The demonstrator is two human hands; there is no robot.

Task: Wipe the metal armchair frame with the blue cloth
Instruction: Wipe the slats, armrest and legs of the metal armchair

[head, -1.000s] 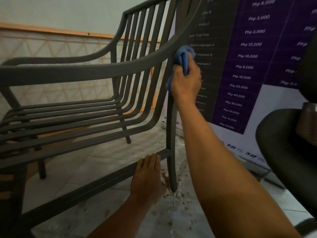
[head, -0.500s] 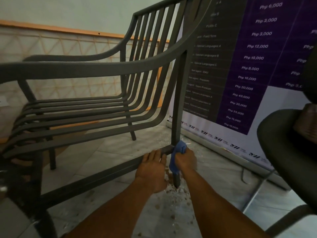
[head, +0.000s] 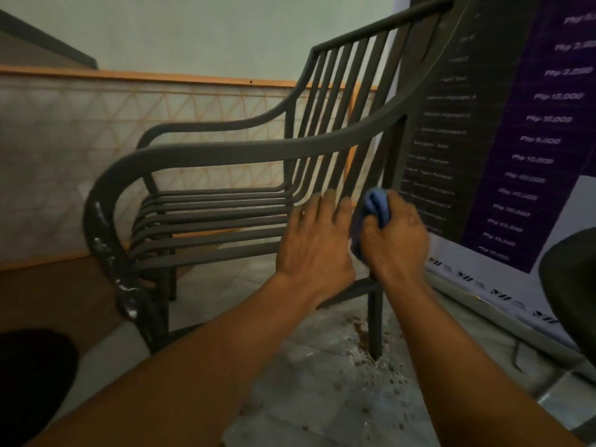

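The dark metal armchair frame [head: 225, 153] stands in front of me, its slatted seat to the left and its back at upper right. My right hand [head: 395, 240] is shut on the crumpled blue cloth [head: 375, 204] and presses it against the rear upright where seat and back meet. My left hand [head: 314, 243] lies flat with fingers spread on the bend of the slats, just left of the cloth. Wet shiny patches show on the front curve of the near armrest [head: 106, 250].
A purple and black price banner [head: 522, 150] leans right behind the chair. A dark rounded chair [head: 571, 285] sits at the right edge. The tiled floor [head: 354, 375] under the rear leg is speckled with droplets and grit. A dark shape [head: 32, 375] lies at lower left.
My right hand has risen with the cloth from the foot of the rear leg to seat height. My left hand has left the low crossbar and now rests on the slats.
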